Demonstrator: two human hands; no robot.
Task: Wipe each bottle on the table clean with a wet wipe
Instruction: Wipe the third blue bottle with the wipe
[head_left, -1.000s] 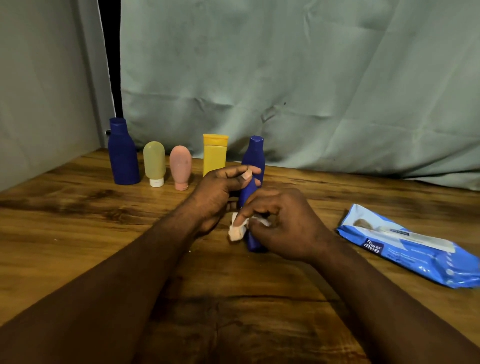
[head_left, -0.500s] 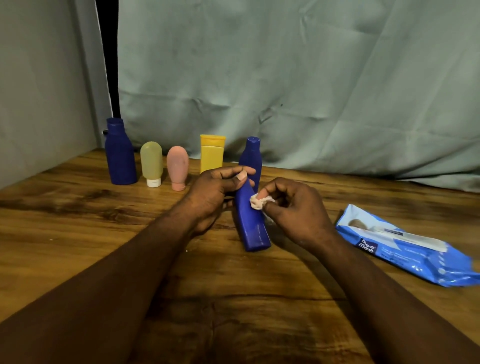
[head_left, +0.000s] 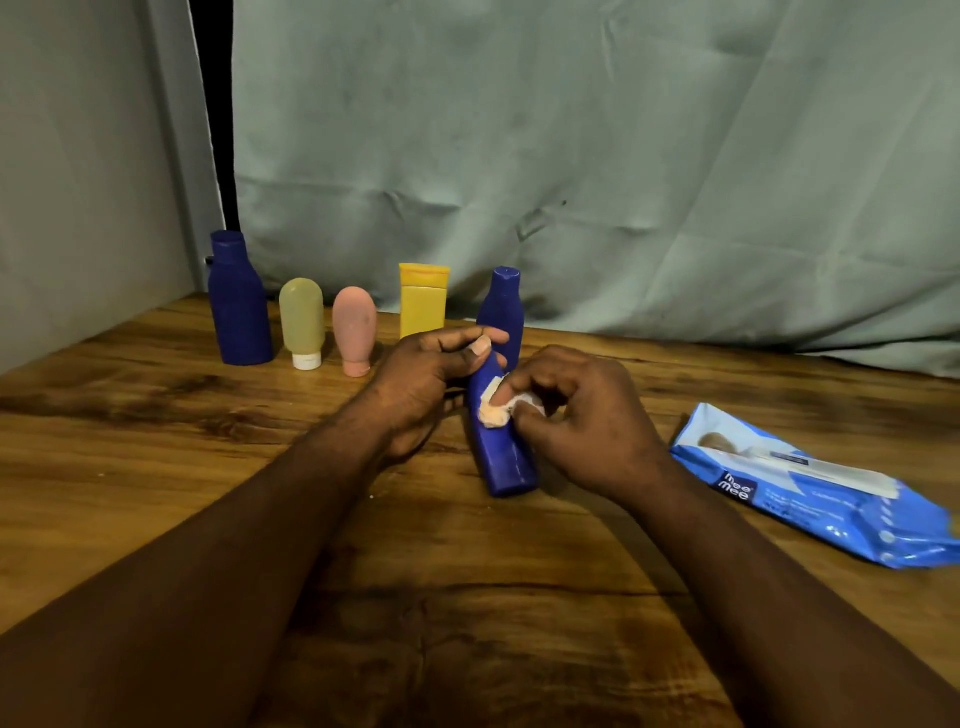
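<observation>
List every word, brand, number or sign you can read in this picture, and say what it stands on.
"mee mee": white brand mark on the blue plastic wet-wipe pack on the wooden table.
Smaller print on that pack: too blurred to read.
No text shows on the held dark blue plastic bottle, crumpled white wet wipe, tall dark blue bottle, yellow-green tube, pink tube, yellow tube, smaller dark blue bottle.
</observation>
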